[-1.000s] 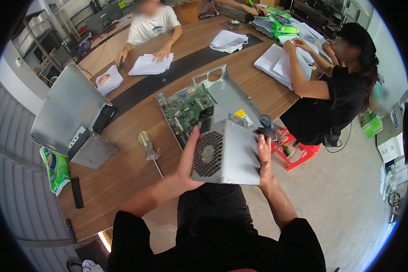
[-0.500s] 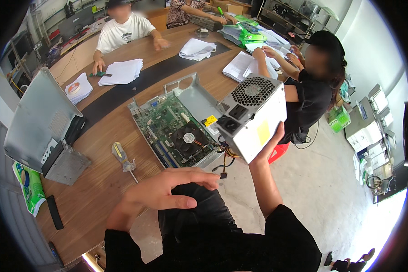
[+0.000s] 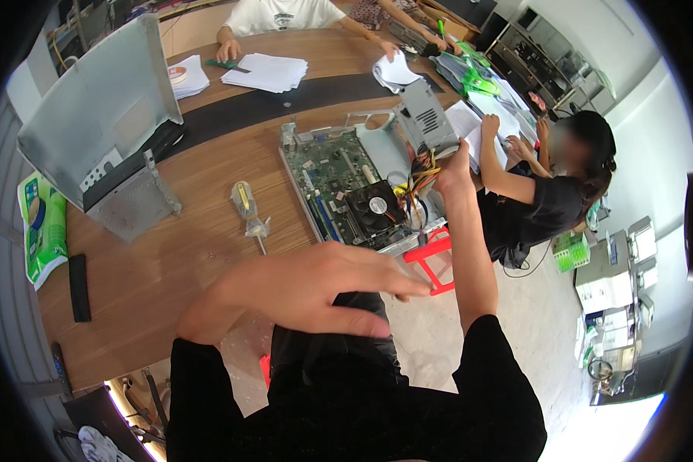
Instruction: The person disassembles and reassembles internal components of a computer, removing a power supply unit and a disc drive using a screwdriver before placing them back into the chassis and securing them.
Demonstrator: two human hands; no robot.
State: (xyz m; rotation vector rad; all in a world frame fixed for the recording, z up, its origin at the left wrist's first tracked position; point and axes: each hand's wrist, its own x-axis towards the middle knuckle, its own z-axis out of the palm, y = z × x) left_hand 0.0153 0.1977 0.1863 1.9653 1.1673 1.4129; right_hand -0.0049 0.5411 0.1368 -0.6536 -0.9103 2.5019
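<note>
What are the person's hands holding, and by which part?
The right hand holds the grey metal box by its end near the coloured cables; the left hand holds nothing.

Table (image 3: pixel 146 304): brown wood, dark band (image 3: pixel 215 119)
Left end: metal cover (image 3: pixel 100 115), green pack (image 3: pixel 51 245), black bar (image 3: pixel 79 289)
Middle: screwdriver (image 3: pixel 246 200), open case (image 3: pixel 379 148)
Far side: papers (image 3: pixel 266 73)

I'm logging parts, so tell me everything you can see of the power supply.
The power supply is a grey, boxy unit that looks like sheet metal, with dark slots in the face that shows. Wires, some yellow, orange and dark, bunch at its lower end. It is held tilted in the right hand, by the right side of the open case; whether they touch is unclear.
</note>
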